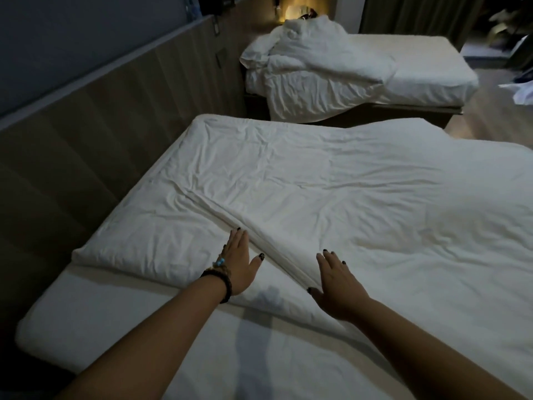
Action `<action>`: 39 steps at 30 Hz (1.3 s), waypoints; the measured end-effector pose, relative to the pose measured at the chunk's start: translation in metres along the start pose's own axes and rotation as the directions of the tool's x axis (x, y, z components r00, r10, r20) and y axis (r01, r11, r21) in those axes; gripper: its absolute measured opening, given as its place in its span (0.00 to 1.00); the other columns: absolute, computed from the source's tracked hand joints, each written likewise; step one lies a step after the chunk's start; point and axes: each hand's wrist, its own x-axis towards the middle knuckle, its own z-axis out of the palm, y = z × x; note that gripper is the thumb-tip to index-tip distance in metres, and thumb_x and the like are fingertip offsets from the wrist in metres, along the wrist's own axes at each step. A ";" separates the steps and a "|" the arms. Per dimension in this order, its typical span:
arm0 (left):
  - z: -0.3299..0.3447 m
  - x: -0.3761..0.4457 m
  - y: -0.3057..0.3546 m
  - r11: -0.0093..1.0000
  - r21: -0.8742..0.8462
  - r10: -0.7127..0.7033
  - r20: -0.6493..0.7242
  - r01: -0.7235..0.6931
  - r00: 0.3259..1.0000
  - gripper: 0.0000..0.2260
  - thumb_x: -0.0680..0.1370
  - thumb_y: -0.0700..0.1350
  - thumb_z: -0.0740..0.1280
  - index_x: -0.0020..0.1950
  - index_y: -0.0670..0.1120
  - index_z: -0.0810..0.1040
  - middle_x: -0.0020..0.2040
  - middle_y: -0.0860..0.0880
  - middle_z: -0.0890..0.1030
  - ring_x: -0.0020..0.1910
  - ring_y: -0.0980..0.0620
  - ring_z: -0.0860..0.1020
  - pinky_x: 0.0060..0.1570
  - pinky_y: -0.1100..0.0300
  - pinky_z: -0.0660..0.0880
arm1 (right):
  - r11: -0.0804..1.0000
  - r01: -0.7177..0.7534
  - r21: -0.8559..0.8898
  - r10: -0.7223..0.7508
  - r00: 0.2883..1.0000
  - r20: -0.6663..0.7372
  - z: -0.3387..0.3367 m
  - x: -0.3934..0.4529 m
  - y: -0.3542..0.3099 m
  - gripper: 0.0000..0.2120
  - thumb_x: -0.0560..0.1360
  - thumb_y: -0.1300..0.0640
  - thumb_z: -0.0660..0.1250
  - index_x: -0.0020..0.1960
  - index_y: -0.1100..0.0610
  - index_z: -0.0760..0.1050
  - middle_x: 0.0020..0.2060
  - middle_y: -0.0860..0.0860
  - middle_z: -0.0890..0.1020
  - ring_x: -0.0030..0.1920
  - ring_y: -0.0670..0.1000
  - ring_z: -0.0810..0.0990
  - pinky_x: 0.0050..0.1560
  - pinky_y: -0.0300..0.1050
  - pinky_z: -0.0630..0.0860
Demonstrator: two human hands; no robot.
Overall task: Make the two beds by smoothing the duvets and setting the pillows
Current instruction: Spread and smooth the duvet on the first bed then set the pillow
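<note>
Duvet point(331, 180) lay spread over the near bed point(86, 321), its long axis running from my side toward the far bed point(427, 67), while my left hand point(239, 261) and right hand point(339, 287) pressed flat with straight fingers either side of a diagonal fold point(274, 252).

Head view looks down, close over the near bed point(86, 327).

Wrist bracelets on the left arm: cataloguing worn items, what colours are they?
Dark bands with turquoise-blue beads on the bracelets, in the head view.
</note>
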 end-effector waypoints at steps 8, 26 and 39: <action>0.037 0.002 0.034 0.999 -0.003 0.034 0.035 -0.034 0.999 0.33 0.82 0.55 0.53 0.78 0.42 0.40 0.78 0.48 0.39 0.77 0.52 0.38 0.76 0.54 0.43 | 0.999 -0.051 0.019 0.050 0.998 0.035 0.018 -0.028 0.045 0.37 0.80 0.45 0.59 0.78 0.59 0.44 0.78 0.56 0.47 0.78 0.56 0.44 0.76 0.50 0.46; 0.155 0.016 0.173 0.984 0.048 0.160 0.169 -0.170 0.973 0.32 0.82 0.53 0.56 0.78 0.41 0.44 0.79 0.45 0.43 0.77 0.49 0.40 0.75 0.56 0.44 | 0.976 -0.218 0.008 0.216 0.970 0.107 0.027 -0.101 0.215 0.38 0.79 0.46 0.60 0.78 0.59 0.43 0.78 0.57 0.46 0.78 0.57 0.44 0.76 0.51 0.46; 0.267 -0.063 0.292 0.985 0.157 0.020 0.290 -0.068 0.957 0.33 0.81 0.53 0.55 0.77 0.41 0.41 0.78 0.44 0.40 0.77 0.48 0.39 0.76 0.53 0.45 | 1.000 0.018 -0.018 -0.015 0.988 0.155 -0.010 -0.171 0.338 0.38 0.79 0.46 0.61 0.78 0.60 0.45 0.78 0.58 0.47 0.78 0.57 0.44 0.77 0.52 0.48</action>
